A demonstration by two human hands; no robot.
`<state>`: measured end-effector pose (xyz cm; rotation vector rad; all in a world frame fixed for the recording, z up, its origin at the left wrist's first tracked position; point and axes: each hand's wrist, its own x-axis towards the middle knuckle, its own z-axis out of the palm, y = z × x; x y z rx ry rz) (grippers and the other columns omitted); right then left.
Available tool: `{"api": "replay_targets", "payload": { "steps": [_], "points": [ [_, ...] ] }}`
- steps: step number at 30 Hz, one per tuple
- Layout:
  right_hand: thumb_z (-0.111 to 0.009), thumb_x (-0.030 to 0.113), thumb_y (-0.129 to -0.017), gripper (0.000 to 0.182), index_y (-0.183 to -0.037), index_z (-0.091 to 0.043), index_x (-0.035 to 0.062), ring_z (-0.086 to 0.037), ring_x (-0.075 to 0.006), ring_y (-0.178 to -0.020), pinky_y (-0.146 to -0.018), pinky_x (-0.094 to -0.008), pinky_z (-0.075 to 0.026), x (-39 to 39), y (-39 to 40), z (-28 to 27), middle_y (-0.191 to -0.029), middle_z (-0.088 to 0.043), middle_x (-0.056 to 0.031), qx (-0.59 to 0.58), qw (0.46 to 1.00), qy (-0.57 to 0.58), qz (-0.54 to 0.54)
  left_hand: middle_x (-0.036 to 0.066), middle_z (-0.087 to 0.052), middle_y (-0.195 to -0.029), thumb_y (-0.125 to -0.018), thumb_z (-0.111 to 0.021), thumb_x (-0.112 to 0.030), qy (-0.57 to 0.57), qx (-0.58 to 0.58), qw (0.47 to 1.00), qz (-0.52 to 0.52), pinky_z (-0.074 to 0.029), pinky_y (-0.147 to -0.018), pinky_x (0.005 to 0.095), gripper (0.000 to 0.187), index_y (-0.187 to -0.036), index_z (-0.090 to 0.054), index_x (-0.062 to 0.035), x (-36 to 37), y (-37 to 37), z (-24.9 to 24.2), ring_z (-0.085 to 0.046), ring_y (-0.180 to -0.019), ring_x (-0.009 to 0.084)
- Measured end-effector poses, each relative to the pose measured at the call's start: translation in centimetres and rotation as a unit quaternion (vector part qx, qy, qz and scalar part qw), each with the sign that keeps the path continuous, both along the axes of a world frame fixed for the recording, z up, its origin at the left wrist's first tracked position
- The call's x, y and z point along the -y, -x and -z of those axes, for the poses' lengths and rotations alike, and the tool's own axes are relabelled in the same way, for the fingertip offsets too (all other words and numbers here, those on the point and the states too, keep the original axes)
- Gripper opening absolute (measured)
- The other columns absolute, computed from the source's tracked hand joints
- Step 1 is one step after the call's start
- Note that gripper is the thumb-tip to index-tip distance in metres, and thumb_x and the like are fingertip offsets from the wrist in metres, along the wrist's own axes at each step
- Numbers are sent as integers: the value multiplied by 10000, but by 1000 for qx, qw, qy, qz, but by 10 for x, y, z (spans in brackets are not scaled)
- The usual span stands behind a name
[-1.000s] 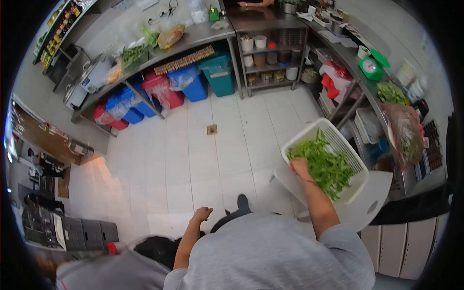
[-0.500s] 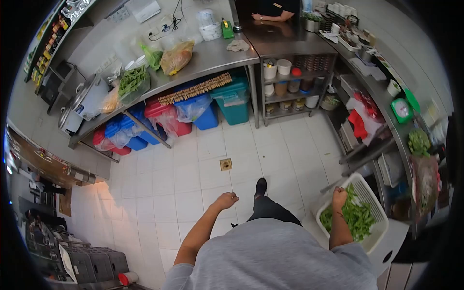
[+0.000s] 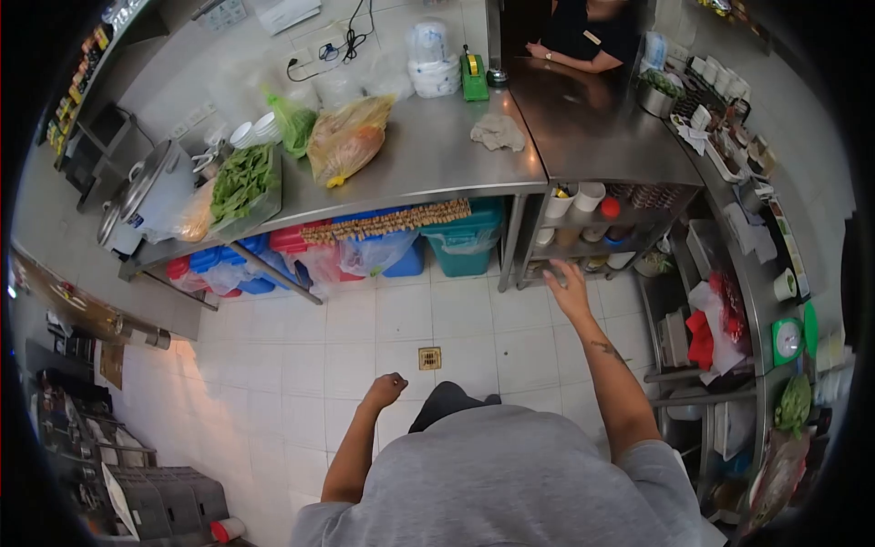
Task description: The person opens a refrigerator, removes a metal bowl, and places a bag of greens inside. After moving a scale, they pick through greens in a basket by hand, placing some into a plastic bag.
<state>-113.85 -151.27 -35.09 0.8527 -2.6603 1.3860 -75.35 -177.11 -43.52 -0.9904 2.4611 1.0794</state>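
My right hand (image 3: 569, 290) reaches forward over the floor with its fingers apart and nothing in it. In the picture it lies just in front of the shelf unit (image 3: 538, 266) of jars and tubs, with no contact that I can make out. My left hand (image 3: 386, 390) hangs low over the tiles, fingers curled in; whether something small is inside cannot be seen. Ahead on the steel counter (image 3: 419, 150) are a crumpled cloth (image 3: 498, 132), a yellowish plastic bag (image 3: 348, 141), a clear tub of green leaves (image 3: 244, 187) and a green tape dispenser (image 3: 474, 75).
Lidded bins (image 3: 463, 239) stand beneath the counter. A person in a dark top (image 3: 592, 36) leans at the far counter. To the right, a side counter holds a green scale (image 3: 787, 339) and bagged greens. Grey crates (image 3: 169, 501) sit at lower left; a drain (image 3: 429, 358) is in the floor.
I have moved forward, closer to the counter. My right hand has left the white basket of leaves, swung forward and opened. The basket is now out of sight.
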Motion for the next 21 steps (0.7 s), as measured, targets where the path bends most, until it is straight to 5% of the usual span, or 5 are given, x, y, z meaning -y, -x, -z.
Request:
{"api": "replay_targets", "payload": {
  "steps": [5, 10, 17, 20, 21],
  "points": [
    [-620, 363, -834, 476, -1229, -558, 104, -422, -353, -1205, -1016, -426, -325, 98, 81, -47, -1275, -495, -179, -85, 995, 19, -39, 219, -602, -882, -846, -614, -218, 67, -138, 985, 82, -492, -727, 427, 227, -943, -654, -16, 67, 92, -22, -601, -793, 389],
    [-608, 376, -835, 542, -1303, -494, 130, -343, -359, -1295, -1063, -432, -277, 190, 180, -71, -1378, -404, -191, -122, 991, -47, 3, 135, -549, -938, -842, -628, -100, 166, -371, 914, -7, -465, -635, 313, 197, -1001, -605, 14, 163, 216, -129, -564, -670, 229],
    [-555, 350, -853, 535, -1304, -477, 72, -365, -342, -1288, -1062, -428, -290, 352, 289, -47, -1391, -398, -184, -150, 960, -224, 74, 129, -575, -915, -894, -577, -127, 67, -351, 931, 74, -464, -672, 307, 152, -961, -609, 5, 307, 363, -221, -571, -746, 233],
    [-540, 228, -779, 311, -1025, -601, 48, -564, -320, -1001, -881, -450, -439, 424, 227, -51, -1020, -613, -166, -323, 942, -72, -61, 101, -580, -913, -895, -575, -128, 95, -441, 886, 104, -457, -681, 290, 143, -964, -614, -8, 332, 444, -267, -562, -739, 201],
    [-594, 175, -727, 420, -1132, -575, 64, -498, -317, -1127, -961, -441, -387, 445, 202, -35, -1158, -569, -138, -201, 954, -107, -194, 86, -578, -927, -891, -581, -127, 49, -457, 884, 88, -457, -685, 288, 148, -982, -610, -14, 352, 482, -262, -562, -743, 186]
  ]
}}
